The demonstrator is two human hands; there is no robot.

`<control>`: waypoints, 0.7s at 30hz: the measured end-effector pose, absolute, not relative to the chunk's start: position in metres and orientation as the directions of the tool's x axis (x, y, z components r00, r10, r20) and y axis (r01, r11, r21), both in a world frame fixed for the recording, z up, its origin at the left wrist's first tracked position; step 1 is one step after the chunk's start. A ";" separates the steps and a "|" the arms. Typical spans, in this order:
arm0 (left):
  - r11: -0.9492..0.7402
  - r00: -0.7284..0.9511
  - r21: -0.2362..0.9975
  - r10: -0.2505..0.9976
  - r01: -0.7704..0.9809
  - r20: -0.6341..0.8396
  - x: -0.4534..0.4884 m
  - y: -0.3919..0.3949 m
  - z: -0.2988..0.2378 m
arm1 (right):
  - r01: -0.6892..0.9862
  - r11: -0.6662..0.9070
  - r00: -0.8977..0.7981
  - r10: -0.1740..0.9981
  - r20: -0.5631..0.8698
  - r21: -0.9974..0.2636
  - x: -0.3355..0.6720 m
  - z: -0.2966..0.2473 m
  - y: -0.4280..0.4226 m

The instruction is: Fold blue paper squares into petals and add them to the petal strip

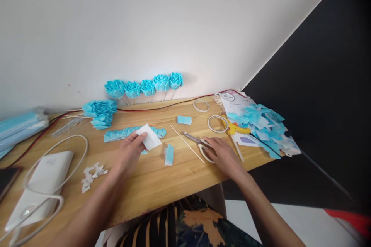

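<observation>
Left hand: fingers pinch the white piece, left of the scissors
White piece: long axis slants far left to near right
Scissors: on the surface, blades pointing far left — same slant
Right hand: fingers over the scissors' handles — cannot tell whether they grip
Stick: just left of the scissors, roughly parallel

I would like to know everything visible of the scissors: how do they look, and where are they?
The scissors have grey, metal-looking blades, which look closed or nearly so, and pale looped handles. They lie on the wooden table, right of the stick, blades pointing forward and to the left. The right hand is at the handles, its fingers covering part of them; whether it grips is unclear.
</observation>
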State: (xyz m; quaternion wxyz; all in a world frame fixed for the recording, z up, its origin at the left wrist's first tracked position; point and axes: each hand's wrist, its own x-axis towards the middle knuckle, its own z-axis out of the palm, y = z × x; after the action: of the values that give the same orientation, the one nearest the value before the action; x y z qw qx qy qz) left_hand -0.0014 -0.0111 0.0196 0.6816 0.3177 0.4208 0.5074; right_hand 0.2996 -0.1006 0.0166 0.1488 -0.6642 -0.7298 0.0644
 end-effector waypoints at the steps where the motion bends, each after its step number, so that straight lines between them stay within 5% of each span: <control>1: 0.286 0.129 0.857 0.958 -0.428 -0.256 -0.001 -0.012 0.021 | 0.952 0.104 -0.066 0.988 0.141 -0.286 0.297 0.020 -0.099; 21: 0.300 0.115 0.857 0.954 -0.420 -0.278 -0.003 -0.010 0.018 | 0.991 0.131 -0.132 0.988 -0.079 -0.021 0.213 0.028 -0.070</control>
State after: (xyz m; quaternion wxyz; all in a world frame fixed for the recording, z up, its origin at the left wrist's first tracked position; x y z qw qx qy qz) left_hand -0.0031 -0.0103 0.0177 0.6800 0.3083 0.4331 0.5049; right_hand 0.2128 -0.0699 0.0281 -0.0226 -0.6583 -0.7517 0.0340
